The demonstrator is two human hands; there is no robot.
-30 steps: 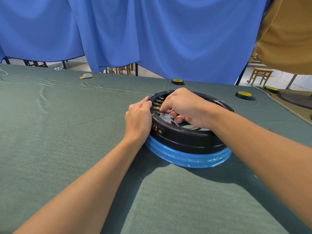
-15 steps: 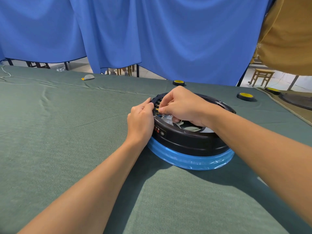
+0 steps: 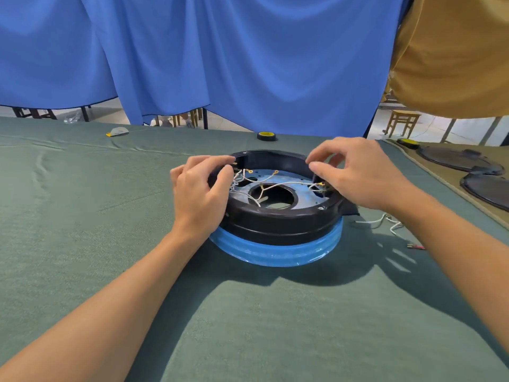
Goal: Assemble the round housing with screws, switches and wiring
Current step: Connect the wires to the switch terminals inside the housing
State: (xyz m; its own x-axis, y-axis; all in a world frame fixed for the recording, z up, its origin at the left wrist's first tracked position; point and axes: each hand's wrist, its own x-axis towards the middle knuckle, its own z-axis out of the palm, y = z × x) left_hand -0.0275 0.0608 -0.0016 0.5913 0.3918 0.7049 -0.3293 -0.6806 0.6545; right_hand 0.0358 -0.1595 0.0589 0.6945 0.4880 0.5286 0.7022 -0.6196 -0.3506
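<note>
Fingers of left hand (image 3: 198, 194) and right hand (image 3: 355, 175) grip opposite rims; round housing (image 3: 275, 224) lies flat, open upward.

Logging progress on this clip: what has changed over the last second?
The right hand came off the left rim of the housing and moved across to its right rim. The left hand stays gripping the left rim. The housing has not moved on the cloth.

Two bare forearms, uncovered from elbow to wrist, left hand (image 3: 198, 194), right hand (image 3: 358, 175), both ungloved
</note>
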